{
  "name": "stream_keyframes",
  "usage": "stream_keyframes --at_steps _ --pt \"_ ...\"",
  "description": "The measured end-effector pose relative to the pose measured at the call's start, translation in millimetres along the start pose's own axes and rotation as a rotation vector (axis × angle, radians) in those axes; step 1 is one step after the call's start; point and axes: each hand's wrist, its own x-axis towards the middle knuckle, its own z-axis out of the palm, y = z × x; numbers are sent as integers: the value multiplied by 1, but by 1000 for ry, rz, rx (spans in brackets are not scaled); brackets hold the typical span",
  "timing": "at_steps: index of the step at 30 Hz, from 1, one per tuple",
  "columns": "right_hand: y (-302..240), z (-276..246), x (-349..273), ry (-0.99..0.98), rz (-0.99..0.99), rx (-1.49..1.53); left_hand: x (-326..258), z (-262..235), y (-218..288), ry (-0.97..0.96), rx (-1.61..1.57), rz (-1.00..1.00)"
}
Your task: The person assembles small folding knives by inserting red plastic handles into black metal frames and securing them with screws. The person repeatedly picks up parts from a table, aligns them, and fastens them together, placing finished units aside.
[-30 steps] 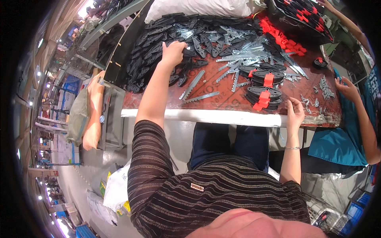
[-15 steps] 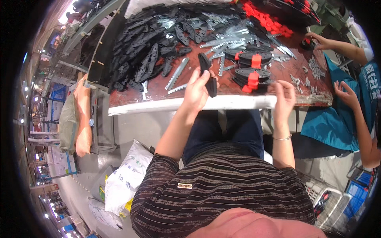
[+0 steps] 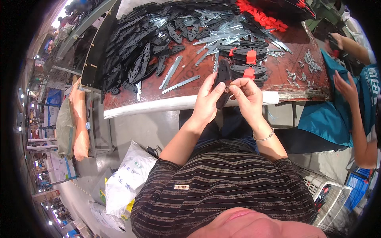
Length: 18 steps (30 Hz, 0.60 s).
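Note:
My left hand [image 3: 206, 104] grips a long black plastic handle piece [image 3: 224, 73] over the table's front edge, thumb on its face. My right hand [image 3: 249, 99] is closed in a pinch against the handle piece's right side; whatever lies between its fingertips is too small and covered to name. Just beyond my right hand lie stacked black handle pieces with red clips [image 3: 250, 71]. To the left rest toothed metal blades [image 3: 170, 73], beside a large heap of black handle pieces [image 3: 145, 59].
Small metal fasteners [image 3: 311, 63] are scattered at the table's right. Red plastic parts [image 3: 264, 20] and more blades [image 3: 226, 33] lie farther back. White padding [image 3: 158, 106] wraps the front edge. A co-worker's hands [image 3: 346, 89] are at the right, one around a dark part.
My right hand has come left from the table's right side to meet the handle piece. My left hand has shifted slightly right with it. The co-worker's hands have moved.

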Motion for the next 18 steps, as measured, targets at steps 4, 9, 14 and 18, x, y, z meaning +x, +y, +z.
stream_keyframes --at_steps 4,9,14,18 --pt "4 -1 2 -23 -114 -174 3 2 -6 14 23 -3" --pt "19 -8 -4 -13 -48 -194 -3 5 -10 58 -12 -56" --pt "9 -13 -5 -9 -126 -183 7 -2 -13 -112 224 128" --pt "-8 -22 -3 -141 -330 -560 5 -3 -14 -178 280 185"
